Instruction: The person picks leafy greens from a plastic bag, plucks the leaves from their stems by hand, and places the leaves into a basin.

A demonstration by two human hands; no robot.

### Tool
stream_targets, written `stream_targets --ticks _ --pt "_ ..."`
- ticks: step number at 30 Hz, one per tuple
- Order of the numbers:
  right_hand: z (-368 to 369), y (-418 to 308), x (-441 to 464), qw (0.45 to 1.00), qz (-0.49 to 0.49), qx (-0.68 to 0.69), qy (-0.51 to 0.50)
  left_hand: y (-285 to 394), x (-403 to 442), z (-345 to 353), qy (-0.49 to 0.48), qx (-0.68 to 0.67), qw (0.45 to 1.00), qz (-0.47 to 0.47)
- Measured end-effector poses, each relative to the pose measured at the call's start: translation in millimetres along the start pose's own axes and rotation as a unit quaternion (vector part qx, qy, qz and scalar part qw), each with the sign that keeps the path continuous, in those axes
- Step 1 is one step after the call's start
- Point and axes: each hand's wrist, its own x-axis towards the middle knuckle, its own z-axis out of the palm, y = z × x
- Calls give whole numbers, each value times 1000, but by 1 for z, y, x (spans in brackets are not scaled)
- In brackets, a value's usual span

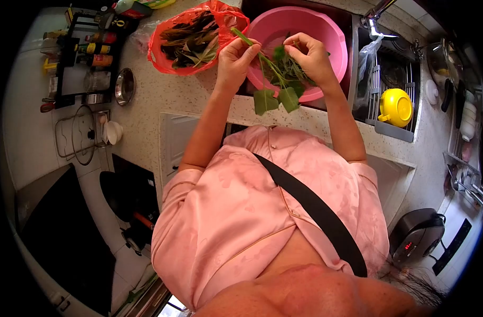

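A green leafy stem (273,68) with broad leaves hangs over the near rim of a pink basin (336,47). My left hand (237,61) pinches its upper stalk between thumb and fingers, beside the basin's left rim. Over the right part of the basin, my right hand (311,57) is closed at the fingertips on the greens. More thin green leaves show below and between the hands. The basin sits in the sink. Left of it, an open red plastic bag (156,47) holds dark, long leaves (191,39).
A drying rack (376,105) with a yellow cup (395,107) stands right of the basin, under the faucet (376,18). Farther left are a metal bowl (125,86) and a bottle shelf (75,58). A black cooker (417,235) is at the lower right.
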Motion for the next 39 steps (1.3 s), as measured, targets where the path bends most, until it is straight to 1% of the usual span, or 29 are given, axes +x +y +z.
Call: stream_targets --ticks 1,2,4,5,6,8,9,11,12,14,15,16,18,22,23,24,25,26,28,29,30,31,32,33,34,35,37,38,39 --pt "2 1 -1 997 -32 -56 47 0 0 1 1 1 1000 0" --pt "4 -4 -5 997 -34 -56 45 1 0 3 6 -24 1000 -5" --pt "7 -19 -16 994 -25 -103 17 2 0 3 14 -48 999 -8" --pt "11 -12 -20 995 -59 -82 -7 0 0 2 9 -39 999 -21" --pt "10 -23 -25 989 -27 -138 -56 -1 0 2 4 -29 999 -35" --pt "19 -11 -27 984 -61 -167 -26 1 -2 6 0 -25 999 -31" --pt "19 -8 -27 984 -63 -168 -24 2 -3 8 -7 -20 999 -28" --pt "18 -5 -25 990 43 -104 -87 0 -3 11 -8 -43 999 -26" --pt "18 -5 -25 990 41 -104 -86 -1 -3 12 -6 -66 997 -27" --pt "20 -4 -25 990 37 -106 -90 -5 -3 10 -14 -63 998 -28" --pt "22 -1 -25 989 9 -130 -77 -7 -4 9 -20 -60 998 -31" --pt "23 1 -25 989 9 -129 -76 -9 -4 9 -20 -60 998 -31" --pt "25 3 -24 982 -23 -178 -64 -13 -6 9 -15 -79 996 -38" --pt "25 17 -18 984 5 -161 -72 -19 -10 9 -20 -86 995 -39" --pt "26 31 -15 999 37 -22 -23 -19 -10 11 1 -126 992 -31" --pt "23 42 -11 990 69 118 25 -19 -11 12 22 -165 986 -24" --pt "13 47 -5 978 84 180 66 -17 -10 8 24 -165 986 -25" --pt "1 51 -1 969 69 214 104 -16 -8 1 22 -152 988 -20" --pt "-18 46 1 907 79 403 92 -13 -5 -8 20 -138 990 -15" --pt "-22 40 4 906 80 404 93 -12 -5 -10 14 -141 989 -36" --pt "-28 29 5 919 71 383 66 -12 -5 -12 5 -146 988 -58" --pt "-31 24 5 930 62 361 38 -15 -4 -13 3 -146 987 -61" --pt "-31 21 5 930 62 361 43 -20 -2 -14 -10 -146 987 -66" --pt "-25 18 6 964 38 262 14 -21 -1 -12 -24 -147 986 -71" --pt "-19 15 8 987 14 161 -17 -21 0 -11 -28 -147 986 -72" --pt "-16 20 9 983 5 173 -59 -20 0 -9 -44 -141 986 -78" --pt "-18 20 9 982 13 185 -46 -12 0 -6 -59 -132 986 -84" --pt "-18 21 10 980 21 196 -36 -6 2 -5 -36 -139 987 -72" --pt "-27 27 13 985 -12 170 -9 -2 1 -7 -10 -145 988 -61"
